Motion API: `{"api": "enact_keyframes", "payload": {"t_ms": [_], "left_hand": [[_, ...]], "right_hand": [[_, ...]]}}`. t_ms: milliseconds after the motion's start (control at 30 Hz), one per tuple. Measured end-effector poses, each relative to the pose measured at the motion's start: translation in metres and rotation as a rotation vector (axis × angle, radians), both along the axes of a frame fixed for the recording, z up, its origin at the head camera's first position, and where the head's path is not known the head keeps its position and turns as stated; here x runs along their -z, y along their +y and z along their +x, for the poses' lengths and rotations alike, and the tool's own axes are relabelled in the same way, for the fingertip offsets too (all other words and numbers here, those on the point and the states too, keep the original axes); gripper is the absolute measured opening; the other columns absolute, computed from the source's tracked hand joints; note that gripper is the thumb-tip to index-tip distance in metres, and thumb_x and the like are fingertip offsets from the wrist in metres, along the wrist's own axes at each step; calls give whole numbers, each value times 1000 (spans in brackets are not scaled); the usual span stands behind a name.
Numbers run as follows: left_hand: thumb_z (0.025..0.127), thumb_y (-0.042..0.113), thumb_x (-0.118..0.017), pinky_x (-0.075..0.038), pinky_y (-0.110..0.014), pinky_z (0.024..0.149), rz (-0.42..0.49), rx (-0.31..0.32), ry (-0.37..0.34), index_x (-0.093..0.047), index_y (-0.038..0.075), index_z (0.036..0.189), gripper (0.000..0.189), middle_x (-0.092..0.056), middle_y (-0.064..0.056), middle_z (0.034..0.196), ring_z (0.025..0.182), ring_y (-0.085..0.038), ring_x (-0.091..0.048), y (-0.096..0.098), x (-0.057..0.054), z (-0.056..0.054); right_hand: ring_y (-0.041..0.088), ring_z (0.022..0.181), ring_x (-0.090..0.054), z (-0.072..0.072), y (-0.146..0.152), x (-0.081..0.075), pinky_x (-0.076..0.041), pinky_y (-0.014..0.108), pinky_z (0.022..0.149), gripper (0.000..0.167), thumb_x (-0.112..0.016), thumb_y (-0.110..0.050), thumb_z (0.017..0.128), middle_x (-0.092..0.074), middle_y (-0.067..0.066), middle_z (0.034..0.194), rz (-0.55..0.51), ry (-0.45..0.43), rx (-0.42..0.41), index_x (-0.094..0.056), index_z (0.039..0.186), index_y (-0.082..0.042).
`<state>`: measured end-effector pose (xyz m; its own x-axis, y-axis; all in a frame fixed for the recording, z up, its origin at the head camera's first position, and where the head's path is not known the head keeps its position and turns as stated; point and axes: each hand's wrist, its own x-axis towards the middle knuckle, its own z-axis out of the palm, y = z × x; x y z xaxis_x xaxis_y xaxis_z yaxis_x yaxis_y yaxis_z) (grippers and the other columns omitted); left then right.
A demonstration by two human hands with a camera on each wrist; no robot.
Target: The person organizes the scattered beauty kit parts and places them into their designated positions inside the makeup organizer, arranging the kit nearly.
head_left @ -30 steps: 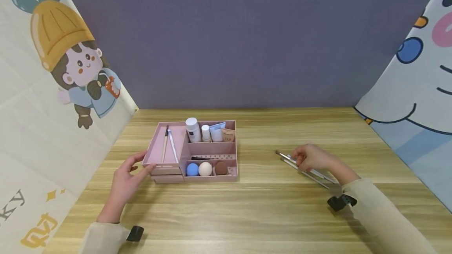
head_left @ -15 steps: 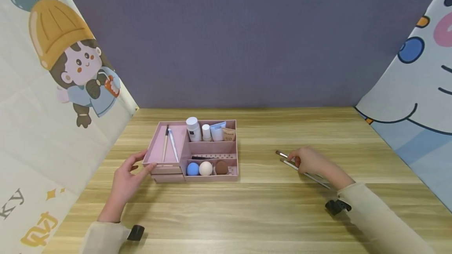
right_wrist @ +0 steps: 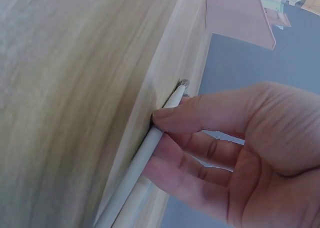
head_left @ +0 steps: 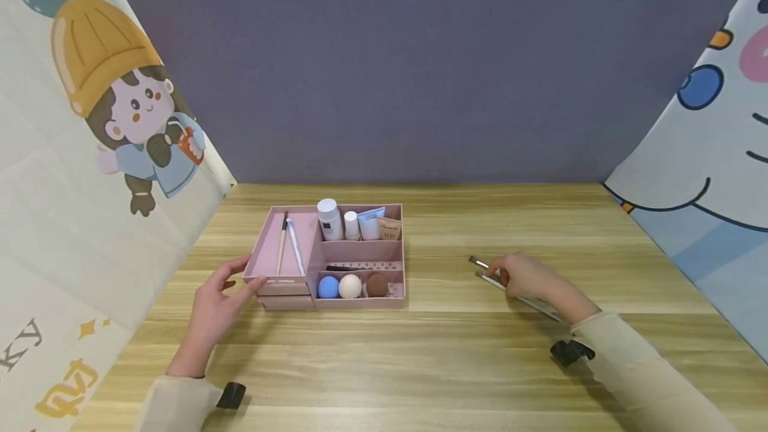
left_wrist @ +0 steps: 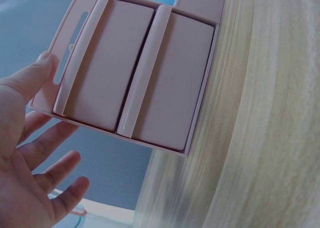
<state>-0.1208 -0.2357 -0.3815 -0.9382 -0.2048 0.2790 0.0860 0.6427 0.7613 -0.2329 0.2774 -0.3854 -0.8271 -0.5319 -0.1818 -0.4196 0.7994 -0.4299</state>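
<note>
A pink makeup organizer (head_left: 359, 304) stands left of centre, with two brushes (head_left: 281, 245) on its flat top tray. My left hand (head_left: 215, 305) holds its front left corner, the thumb on the drawer side and the index finger along the left wall; the other fingers spread free in the left wrist view. To the right, my right hand (head_left: 528, 279) is low at several makeup brushes on the table. In the right wrist view, thumb and fingers pinch a white-handled makeup brush (right_wrist: 131, 170). A dark bristle tip (head_left: 474, 259) sticks out left of the hand.
The organizer's compartments hold a white bottle (head_left: 329, 220), a smaller white-capped bottle (head_left: 351, 226), tubes (head_left: 372, 224), a black pencil-like item (head_left: 345, 268) and three round sponges (head_left: 350, 286). A grey-blue panel (head_left: 420, 72) backs the wooden table (head_left: 384, 365); printed sheets flank it.
My right hand has shifted slightly left and closed in on the brushes, covering more of them. The left hand stays at the organizer's corner.
</note>
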Motion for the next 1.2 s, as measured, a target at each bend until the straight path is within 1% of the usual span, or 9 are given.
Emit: {"api": "enact_keyframes", "payload": {"t_ms": [167, 367, 533, 633, 700, 800, 933, 1000, 1200], "left_hand": [[94, 25, -72, -38, -38, 94, 6, -1, -6, -57, -1, 134, 51, -60, -22, 133, 118, -30, -52, 1, -1, 0], [94, 25, -72, -39, -36, 94, -5, -12, 2, -58, 0, 134, 50, -61, -21, 132, 115, -26, -52, 0, 0, 0], [93, 25, -73, -39, -35, 93, -10, -14, 11, -59, -1, 133, 49, -62, -20, 131, 113, -18, -52, 0, 0, 0], [93, 24, -73, -40, -35, 93, -12, -14, 18, -59, -1, 132, 49, -62, -20, 130, 111, -11, -51, 1, 0, 0], [93, 24, -73, -40, -34, 92, -16, -14, 21, -59, -1, 132, 48, -62, -20, 130, 110, -7, -51, 1, 1, 1], [93, 24, -73, -40, -34, 92, -16, -12, 21, -59, -1, 132, 48, -62, -20, 131, 111, -10, -52, 1, 1, 1], [93, 24, -72, -40, -36, 93, -10, -7, 9, -58, -2, 133, 49, -61, -21, 132, 115, -25, -53, 1, 0, 1], [94, 24, -72, -39, -38, 94, -8, -5, 6, -58, -2, 133, 49, -60, -22, 132, 117, -29, -53, 1, 0, 1], [94, 24, -72, -39, -37, 93, -15, -6, 6, -57, -2, 133, 49, -61, -21, 132, 116, -29, -52, 1, -1, 2]], "right_hand": [[13, 59, -43, 0, 1, -1, -36, 27, 52, 50, -63, 18, 67, -55, 0, 70, -17, -22, -3, -70, 114, 1], [13, 56, -42, 1, 0, -5, -35, 27, 49, 51, -64, 16, 67, -54, 0, 70, -79, -61, 10, -68, 116, 3], [11, 52, -42, 1, 0, -9, -36, 26, 47, 50, -64, 16, 66, -54, 0, 67, -128, -60, 30, -68, 115, 4], [10, 52, -43, 0, 0, -10, -38, 26, 46, 49, -64, 15, 66, -54, 0, 66, -147, -46, 35, -68, 113, 3], [10, 50, -44, 0, 0, -12, -39, 25, 45, 47, -63, 15, 67, -54, 0, 67, -167, -53, 37, -67, 113, 4], [10, 45, -45, -1, 0, -15, -41, 25, 42, 47, -62, 14, 68, -56, 1, 68, -203, -85, 63, -66, 115, 6], [10, 41, -45, -2, -1, -17, -41, 26, 41, 49, -63, 13, 70, -57, 2, 67, -228, -99, 74, -64, 119, 7], [11, 42, -47, -3, -2, -18, -43, 26, 41, 49, -64, 13, 70, -58, 3, 69, -239, -92, 67, -64, 120, 8], [15, 46, -52, -6, -10, -21, -47, 28, 43, 48, -66, 10, 72, -60, 5, 74, -281, -88, 55, -63, 121, 8]]}}
